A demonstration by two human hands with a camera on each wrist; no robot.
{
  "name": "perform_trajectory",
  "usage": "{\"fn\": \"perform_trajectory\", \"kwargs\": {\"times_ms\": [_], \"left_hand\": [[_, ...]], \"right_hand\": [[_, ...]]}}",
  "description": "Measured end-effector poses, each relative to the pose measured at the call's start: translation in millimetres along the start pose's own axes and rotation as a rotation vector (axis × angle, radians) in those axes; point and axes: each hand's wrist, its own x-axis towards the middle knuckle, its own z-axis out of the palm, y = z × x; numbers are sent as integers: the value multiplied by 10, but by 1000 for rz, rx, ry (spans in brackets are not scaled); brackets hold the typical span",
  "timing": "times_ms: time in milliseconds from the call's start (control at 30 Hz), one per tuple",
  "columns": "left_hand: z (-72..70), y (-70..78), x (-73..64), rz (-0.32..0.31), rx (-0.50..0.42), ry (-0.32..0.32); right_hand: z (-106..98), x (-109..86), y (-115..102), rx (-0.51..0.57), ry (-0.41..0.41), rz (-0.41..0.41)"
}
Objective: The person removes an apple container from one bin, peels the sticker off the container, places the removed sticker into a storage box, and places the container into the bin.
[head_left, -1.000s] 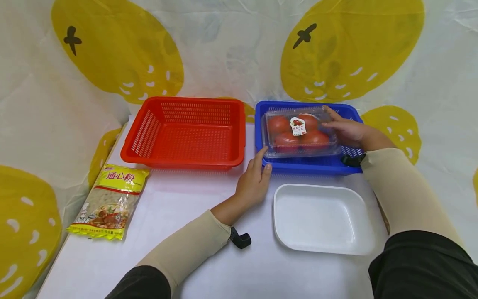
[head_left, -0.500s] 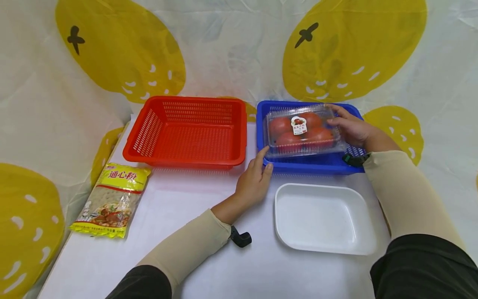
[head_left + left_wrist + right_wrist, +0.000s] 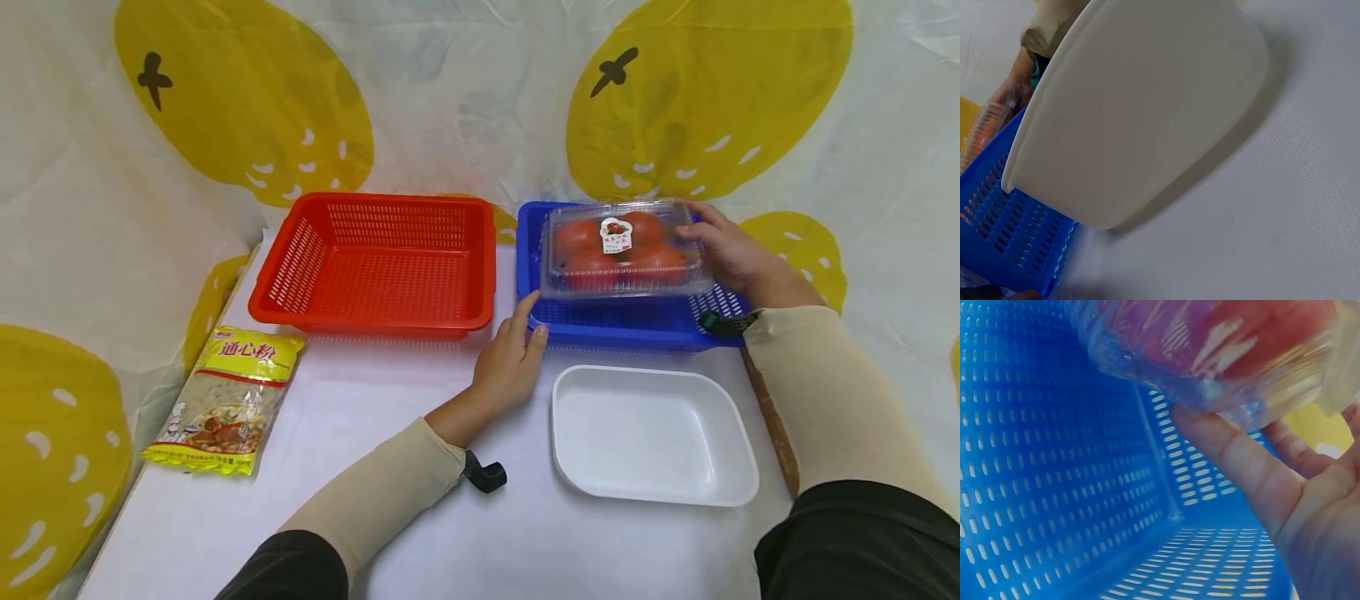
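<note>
Partly hidden: fingers of your right hand [image 3: 737,252], behind the clear tomato box [image 3: 626,250]. Right hand: gripping the box's right end over the blue basket [image 3: 630,337]. Left hand [image 3: 507,367]: fingers extended, touching the basket's near-left corner. White tray [image 3: 652,437]: nearer you than your right hand. Bench [image 3: 375,400]: extends left of your left hand.

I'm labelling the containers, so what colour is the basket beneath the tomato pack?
The basket is blue; it shows best in the head view.

- Clear-lidded tomato pack [image 3: 625,252]: shifted up and right in frame, now covers part of blue basket's [image 3: 630,335] back rim
- Right hand [image 3: 738,257]: moved right with it
</note>
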Motion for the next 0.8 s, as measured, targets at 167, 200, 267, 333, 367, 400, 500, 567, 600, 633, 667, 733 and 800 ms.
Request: {"fn": "perform_trajectory", "kwargs": {"times_ms": [167, 200, 267, 333, 367, 400, 500, 567, 600, 633, 667, 733, 800], "left_hand": [[-33, 30, -9, -13, -1, -12], [-45, 39, -10, -12, 0, -15], [-69, 61, -13, -5, 2, -22], [-101, 82, -27, 10, 16, -30], [-119, 93, -38, 19, 28, -35], [-137, 106, -55, 23, 45, -42], [-190, 142, -131, 24, 109, -75], [-232, 179, -194, 14, 146, -104], [-258, 200, -227, 10, 163, -118], [-288, 221, -261, 9, 174, -131], [-321, 243, -293, 9, 182, -141], [-396, 280, -354, 11, 172, -147], [-484, 303, -408, 23, 153, -134]], "right_hand": [[-8, -146, -150, 61, 1, -25], [0, -182, -186, 83, -1, -34], [24, -260, -257, 117, -11, -61], [59, -343, -323, 151, -25, -93], [78, -389, -352, 168, -32, -110], [97, -435, -380, 186, -39, -123], [159, -545, -454, 220, -66, -162], [198, -631, -501, 230, -83, -175], [219, -674, -524, 233, -89, -176], [241, -717, -543, 231, -100, -178], [265, -760, -557, 234, -107, -179], [314, -836, -569, 242, -132, -184], [363, -903, -563, 246, -154, -194]]}}
